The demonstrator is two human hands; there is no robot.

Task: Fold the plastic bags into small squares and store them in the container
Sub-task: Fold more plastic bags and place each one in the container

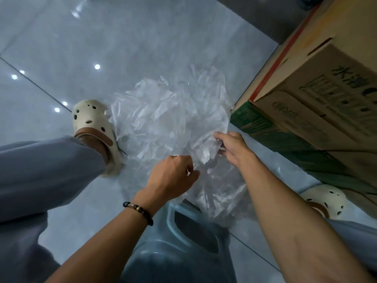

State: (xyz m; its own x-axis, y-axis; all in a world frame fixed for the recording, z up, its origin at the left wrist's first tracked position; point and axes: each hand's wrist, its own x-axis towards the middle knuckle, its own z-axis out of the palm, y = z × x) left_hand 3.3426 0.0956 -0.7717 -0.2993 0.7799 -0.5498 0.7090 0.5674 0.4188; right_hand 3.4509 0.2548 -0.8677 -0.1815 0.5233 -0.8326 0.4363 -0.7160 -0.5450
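Nearest the camera, between the person's knees, stands a blue plastic stool [183,237] with a dark slot in its top; the near edge of a clear plastic bag [163,119] hangs over its far rim. Just beyond it the left hand [173,174] has its fingers curled round a fold of the film, and the right hand [228,146], a little farther out and to the right, pinches a bunched piece of the same bag between thumb and fingers. The two hands are close together, both holding.

The step in hand looks like sorting out a crumpled bag before the first fold. To do it well, the hands should move apart along one edge, find two corners, draw the film taut and press the air out flat, since creased film will not hold a square.

The bag lies spread on the grey tiled floor [61,58], reaching from the stool away toward the far tiles, so its long axis seems to run near to far, leaning slightly right; which end is the mouth I cannot tell. A cream clog [91,123] touches its left edge, and cardboard boxes [316,88] stand just beside its right edge. No container for the folded bags is clearly seen.
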